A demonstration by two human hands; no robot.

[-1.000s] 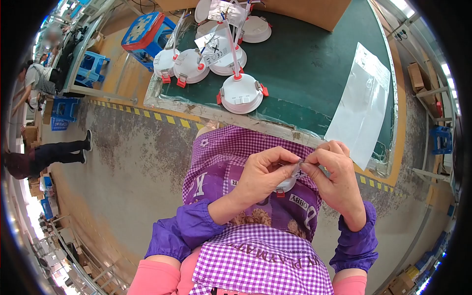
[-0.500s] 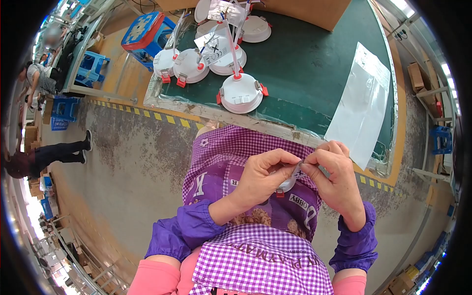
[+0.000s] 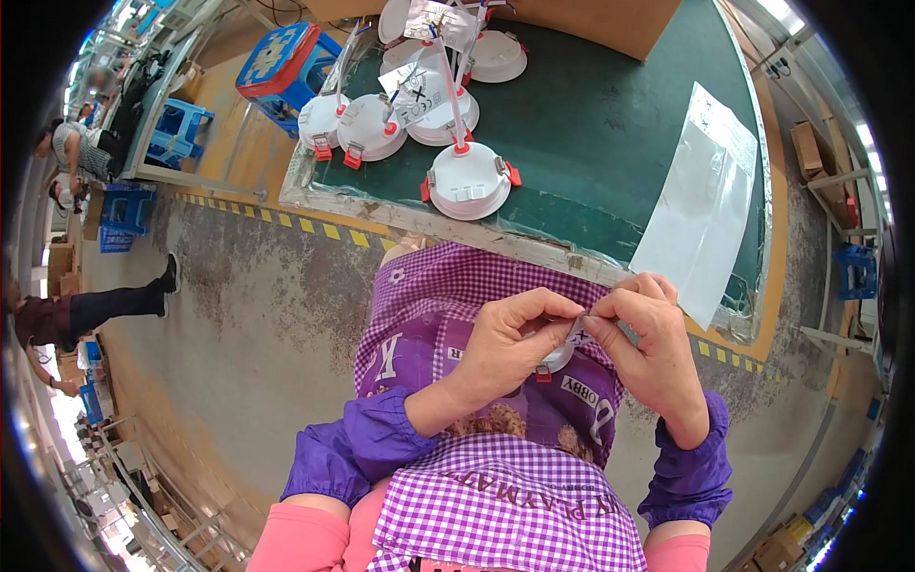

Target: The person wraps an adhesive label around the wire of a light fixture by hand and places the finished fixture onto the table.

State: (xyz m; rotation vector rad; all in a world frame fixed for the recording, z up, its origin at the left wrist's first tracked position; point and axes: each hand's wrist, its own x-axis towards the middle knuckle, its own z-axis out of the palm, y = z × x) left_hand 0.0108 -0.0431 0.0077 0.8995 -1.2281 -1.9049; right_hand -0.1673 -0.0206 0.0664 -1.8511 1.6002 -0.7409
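Note:
My left hand (image 3: pixel 510 348) and my right hand (image 3: pixel 643 334) meet above my lap, both closed in a pinch with fingertips touching. What the tips hold is too small and covered to make out. Just below them, a silver printed label (image 3: pixel 579 336) shows between the hands. Under it is a white round downlight (image 3: pixel 556 360) with a red-tipped clip, partly hidden by my left hand. Another white downlight (image 3: pixel 469 183) lies on the near edge of the green table, its red-tipped spring clips out to the sides and a white cable standing up.
Several more downlights (image 3: pixel 372 129) with cables and silver labels crowd the left part of the green table (image 3: pixel 591 124). A silver-white bag (image 3: pixel 705 200) lies at the right edge. A cardboard box (image 3: pixel 591 24) stands behind. Blue stools (image 3: pixel 286 71) and other people are at left.
My hands and the downlight between them stay almost still. At far left, a person in dark trousers has shifted and an arm now reaches down; another person there has also moved slightly.

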